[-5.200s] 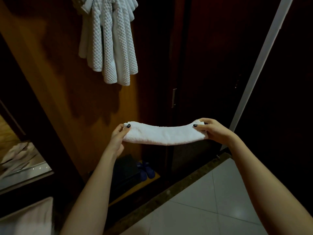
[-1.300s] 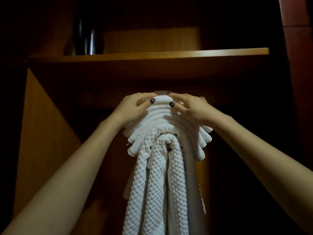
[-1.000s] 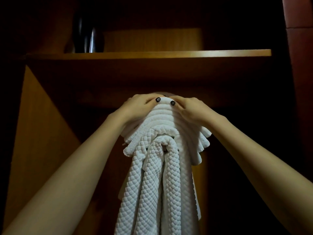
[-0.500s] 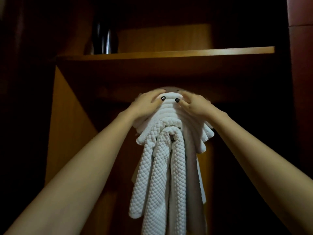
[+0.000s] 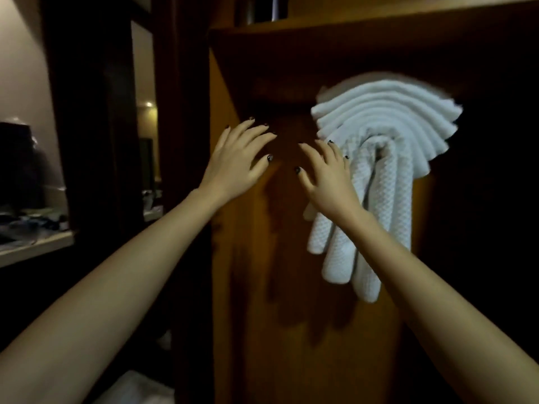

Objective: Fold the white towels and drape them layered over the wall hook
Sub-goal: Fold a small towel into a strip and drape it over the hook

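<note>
Several folded white towels (image 5: 388, 109) lie stacked in an arch over the wall hook, which they hide. Beneath them a waffle-textured white towel (image 5: 385, 205) hangs down in long folds against the wooden closet wall. My left hand (image 5: 239, 161) is in the air left of the towels, fingers spread and straight, holding nothing. My right hand (image 5: 326, 173) is also spread and empty, just left of the hanging towel, its fingertips close to the towel edge.
A wooden shelf (image 5: 350, 21) runs above the towels with a dark object on it. The closet's wooden side panel (image 5: 227, 258) stands behind my hands. A lit counter (image 5: 35, 246) with clutter lies at far left. Something white (image 5: 134, 389) lies low at the bottom.
Both hands have let go of the top of the towel stack and drawn back to the left with fingers spread. The view has swung left, so the towels now sit at the right.
</note>
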